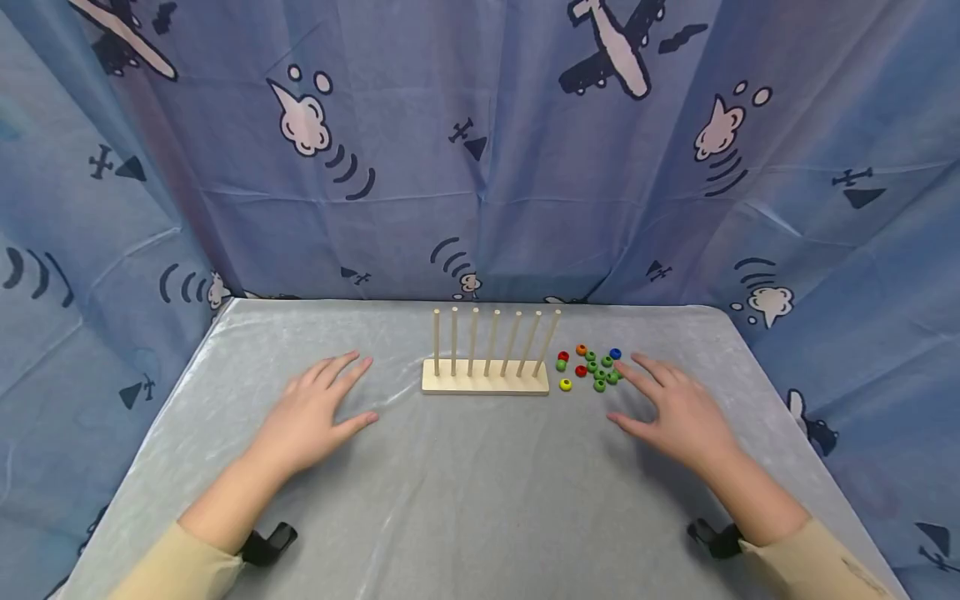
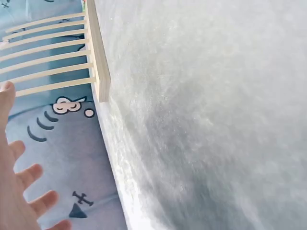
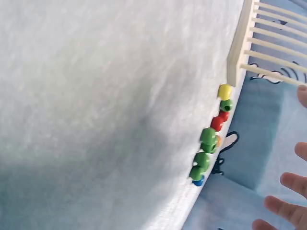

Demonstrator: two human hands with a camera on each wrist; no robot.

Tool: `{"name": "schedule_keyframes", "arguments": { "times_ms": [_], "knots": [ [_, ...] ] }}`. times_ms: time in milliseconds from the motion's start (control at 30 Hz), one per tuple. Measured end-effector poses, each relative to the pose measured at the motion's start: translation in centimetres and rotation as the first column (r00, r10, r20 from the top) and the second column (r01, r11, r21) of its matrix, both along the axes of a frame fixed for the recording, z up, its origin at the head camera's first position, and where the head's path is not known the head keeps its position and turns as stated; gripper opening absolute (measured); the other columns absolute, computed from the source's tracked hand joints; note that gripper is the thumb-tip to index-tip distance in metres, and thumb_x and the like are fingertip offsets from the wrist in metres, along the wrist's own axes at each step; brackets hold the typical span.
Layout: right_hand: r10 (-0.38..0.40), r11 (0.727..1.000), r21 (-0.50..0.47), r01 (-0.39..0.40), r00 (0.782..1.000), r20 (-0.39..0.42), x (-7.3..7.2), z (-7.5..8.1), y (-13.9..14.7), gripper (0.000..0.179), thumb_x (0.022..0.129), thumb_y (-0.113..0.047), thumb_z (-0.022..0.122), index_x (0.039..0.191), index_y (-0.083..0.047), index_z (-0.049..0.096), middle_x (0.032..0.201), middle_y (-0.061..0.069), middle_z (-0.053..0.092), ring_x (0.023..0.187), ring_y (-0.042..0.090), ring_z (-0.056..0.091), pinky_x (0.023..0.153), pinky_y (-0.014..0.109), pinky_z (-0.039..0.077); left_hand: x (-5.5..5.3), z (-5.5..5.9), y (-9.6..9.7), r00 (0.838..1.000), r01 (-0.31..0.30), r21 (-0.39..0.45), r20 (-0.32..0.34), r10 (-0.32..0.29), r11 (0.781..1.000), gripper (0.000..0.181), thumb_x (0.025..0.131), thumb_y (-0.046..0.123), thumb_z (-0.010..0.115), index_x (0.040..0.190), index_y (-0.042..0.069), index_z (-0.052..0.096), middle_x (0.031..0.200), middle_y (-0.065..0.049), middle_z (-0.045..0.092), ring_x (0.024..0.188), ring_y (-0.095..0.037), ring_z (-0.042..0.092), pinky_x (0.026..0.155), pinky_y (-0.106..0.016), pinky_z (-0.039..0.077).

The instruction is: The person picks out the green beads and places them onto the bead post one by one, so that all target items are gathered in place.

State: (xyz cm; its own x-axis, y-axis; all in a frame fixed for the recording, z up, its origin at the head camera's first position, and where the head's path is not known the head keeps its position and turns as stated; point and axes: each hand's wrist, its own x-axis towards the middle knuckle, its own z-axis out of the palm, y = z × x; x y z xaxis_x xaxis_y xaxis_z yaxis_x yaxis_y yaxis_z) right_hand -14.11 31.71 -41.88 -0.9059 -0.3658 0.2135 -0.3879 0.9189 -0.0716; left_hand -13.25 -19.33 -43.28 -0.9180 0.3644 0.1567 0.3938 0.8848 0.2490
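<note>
A pale wooden stand (image 1: 485,384) with several upright pegs sits at the middle of the table. Just right of it lie loose beads: several green beads (image 1: 600,386), two red ones, an orange bead (image 1: 581,350), a blue bead (image 1: 615,353) and a yellow bead (image 1: 566,384). The left hand (image 1: 309,414) hovers left of the stand, fingers spread, holding nothing. Beside the beads, on their right, the right hand (image 1: 678,410) is held with fingers apart and nothing in it. In the right wrist view the yellow bead (image 3: 224,92) is nearest the stand's end.
A grey-white cloth (image 1: 480,500) covers the table. Behind and at both sides hangs a blue curtain (image 1: 420,167) printed with planes and clouds. Each wrist wears a black strap mount, such as the left mount (image 1: 268,544).
</note>
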Motion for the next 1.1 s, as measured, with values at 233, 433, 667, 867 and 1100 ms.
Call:
{"name": "schedule_keyframes", "arguments": {
  "times_ms": [233,433,667,867,1100],
  "knots": [
    [-0.045,0.999,-0.024,0.046,0.997,0.059,-1.3,-0.9,0.5,0.065,0.084,-0.043,0.078,0.141,-0.018,0.058,0.129,0.016,0.059,0.117,0.039,0.054,0.09,0.061,0.045,-2.0,-0.6,1.0,0.985,-0.028,0.058,0.172,0.018,0.998,0.082,0.091,0.057,0.063,0.158,0.034,0.023,0.156,-0.006,0.034,0.141,-0.038,0.031,0.106,-0.066,0.027],
    [-0.082,0.996,-0.011,0.084,0.987,0.14,-2.6,-1.4,1.0,0.059,0.085,-0.035,0.078,0.137,-0.012,0.061,0.122,0.018,0.062,0.11,0.039,0.058,0.087,0.058,0.047,-4.1,-1.3,2.2,0.959,-0.043,0.163,0.282,-0.004,0.986,0.082,0.088,0.05,0.071,0.156,0.028,0.033,0.153,-0.014,0.039,0.14,-0.039,0.034,0.108,-0.062,0.03],
    [-0.126,0.992,-0.001,0.129,0.97,0.209,-4.3,-2.0,1.6,0.053,0.088,-0.032,0.076,0.134,-0.009,0.064,0.117,0.02,0.064,0.104,0.039,0.062,0.085,0.057,0.048,-6.9,-2.3,4.1,0.933,-0.005,0.225,0.351,-0.076,0.974,0.078,0.087,0.042,0.075,0.153,0.019,0.04,0.13,-0.01,0.058,0.116,-0.028,0.056,0.099,-0.05,0.043],
    [-0.123,0.992,-0.001,0.127,0.963,0.239,-5.2,-2.7,1.5,0.048,0.089,-0.03,0.075,0.13,-0.007,0.066,0.113,0.019,0.065,0.101,0.038,0.063,0.085,0.056,0.048,-8.4,-3.2,5.5,0.907,0.025,0.213,0.406,-0.112,0.977,0.076,0.087,0.04,0.076,0.151,0.015,0.043,0.107,-0.003,0.059,0.092,-0.018,0.054,0.084,-0.04,0.045],
    [-0.111,0.994,0.049,0.102,0.961,0.255,-6.4,-3.4,0.8,0.044,0.089,-0.028,0.075,0.126,-0.006,0.068,0.11,0.017,0.065,0.1,0.036,0.063,0.085,0.054,0.049,-9.4,-3.8,5.9,0.885,0.017,0.245,0.447,-0.128,0.969,0.076,0.086,0.038,0.078,0.151,0.015,0.045,0.092,-0.003,0.052,0.078,-0.017,0.045,0.072,-0.035,0.038]
  ]
}}
